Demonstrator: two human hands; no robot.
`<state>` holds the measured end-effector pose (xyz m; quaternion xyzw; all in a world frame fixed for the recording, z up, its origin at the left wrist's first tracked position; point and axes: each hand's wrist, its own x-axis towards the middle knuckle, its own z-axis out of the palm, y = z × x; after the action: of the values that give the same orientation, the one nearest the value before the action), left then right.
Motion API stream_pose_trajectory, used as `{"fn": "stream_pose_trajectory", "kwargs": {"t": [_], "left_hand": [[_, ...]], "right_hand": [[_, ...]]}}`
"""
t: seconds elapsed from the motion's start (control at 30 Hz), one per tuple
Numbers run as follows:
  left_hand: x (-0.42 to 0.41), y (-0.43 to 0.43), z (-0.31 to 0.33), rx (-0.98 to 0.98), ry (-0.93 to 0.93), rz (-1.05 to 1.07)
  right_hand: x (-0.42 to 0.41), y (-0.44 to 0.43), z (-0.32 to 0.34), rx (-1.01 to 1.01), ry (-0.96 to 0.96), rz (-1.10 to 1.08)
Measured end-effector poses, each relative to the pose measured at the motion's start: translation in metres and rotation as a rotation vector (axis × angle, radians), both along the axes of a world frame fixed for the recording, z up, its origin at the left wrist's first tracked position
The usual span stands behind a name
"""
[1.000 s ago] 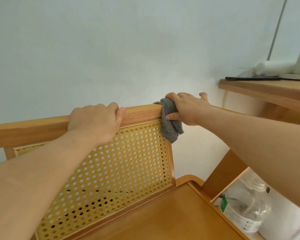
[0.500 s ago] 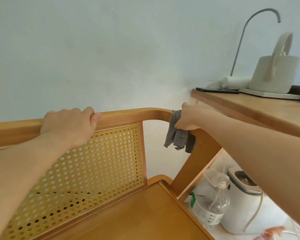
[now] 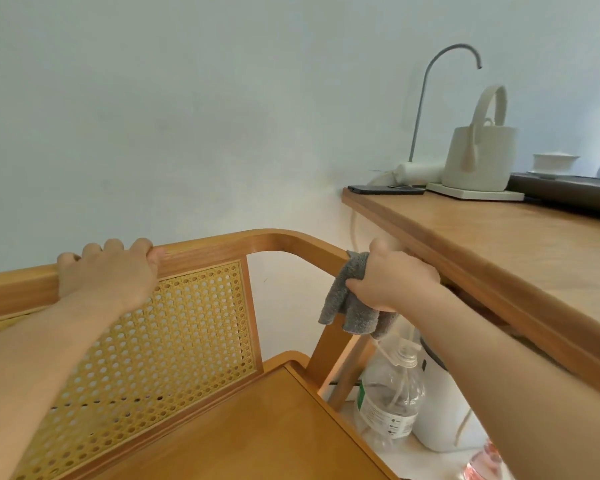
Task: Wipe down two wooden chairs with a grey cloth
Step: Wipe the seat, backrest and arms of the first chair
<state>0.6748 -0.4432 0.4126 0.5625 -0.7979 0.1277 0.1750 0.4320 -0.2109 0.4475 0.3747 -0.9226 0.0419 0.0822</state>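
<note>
A wooden chair with a woven cane back panel fills the lower left. Its curved top rail bends round into the right armrest. My left hand grips the top rail above the cane panel. My right hand presses a grey cloth around the right armrest, just under the edge of a wooden table. The cloth's loose ends hang below my fingers. Only one chair is in view.
A wooden table stands close on the right, carrying a cream kettle on a base, a dark phone, a grey gooseneck spout and a dark tray. Under it sit a clear water bottle and a white appliance. A plain wall is behind.
My right hand has slid the cloth from the top rail's right end, round the curved corner and down onto the armrest. My view has turned right; my left hand stays on the rail.
</note>
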Motion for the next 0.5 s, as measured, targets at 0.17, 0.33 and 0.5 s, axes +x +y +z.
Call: {"fn": "stream_pose_trajectory", "kwargs": {"t": [0.17, 0.33, 0.5], "left_hand": [[-0.003, 0.003, 0.001, -0.004, 0.007, 0.003], [-0.001, 0.001, -0.006, -0.099, 0.03, -0.02], [0.001, -0.002, -0.016, -0.264, 0.013, -0.017]], "right_hand": [[-0.009, -0.054, 0.008, 0.138, 0.091, -0.018], [-0.015, -0.107, -0.008, 0.019, 0.131, 0.085], [-0.011, -0.145, -0.017, -0.068, 0.249, 0.167]]}}
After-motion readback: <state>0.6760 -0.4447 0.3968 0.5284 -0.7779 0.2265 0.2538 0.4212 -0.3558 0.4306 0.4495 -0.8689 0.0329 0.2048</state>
